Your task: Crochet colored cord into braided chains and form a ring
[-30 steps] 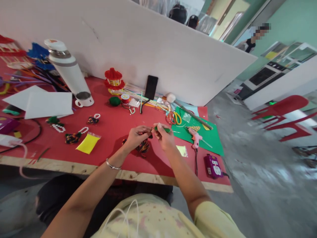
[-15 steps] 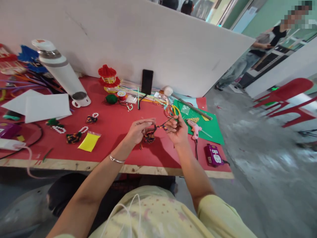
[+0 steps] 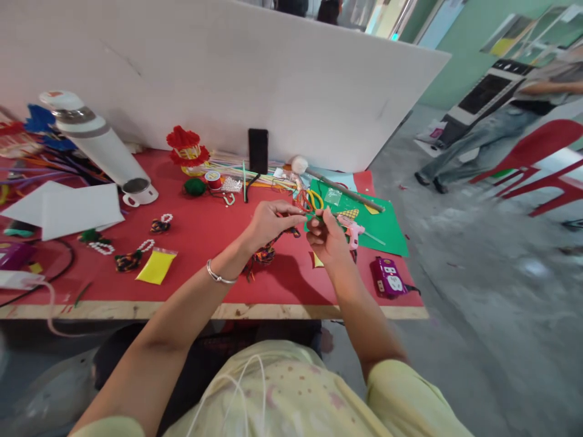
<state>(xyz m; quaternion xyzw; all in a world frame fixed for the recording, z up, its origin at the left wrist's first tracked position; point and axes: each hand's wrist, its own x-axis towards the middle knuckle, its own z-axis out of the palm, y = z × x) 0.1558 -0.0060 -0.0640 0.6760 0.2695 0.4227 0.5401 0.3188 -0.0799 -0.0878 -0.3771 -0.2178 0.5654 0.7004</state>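
My left hand [image 3: 274, 223] is closed in a pinch, its fingertips close to those of my right hand. A multicoloured yarn bundle [image 3: 264, 255] in dark, red and orange strands hangs under my left hand, and its braided end [image 3: 291, 232] runs towards my right hand. My right hand [image 3: 326, 233] is also closed, thumb and fingers pinched at a thin greenish strand [image 3: 311, 215] between the two hands. Which fingers bear the yarn's weight is hidden. Just behind the fingertips lie scissors with yellow and orange handles [image 3: 314, 198].
Right of my hands lie a pink glue gun [image 3: 350, 230], green sheet [image 3: 392, 233] and purple power socket [image 3: 389, 278]. A dark phone [image 3: 258, 152] leans on the white partition. Leftward are a yellow packet [image 3: 156, 267], beaded yarn pieces [image 3: 129, 261], a cup [image 3: 140, 193] and a tilted flask [image 3: 98, 142].
My left hand has moved up and right to meet my right hand's fingertips. The yarn bundle has shifted left and lower, under my left hand. The view has swung slightly right.
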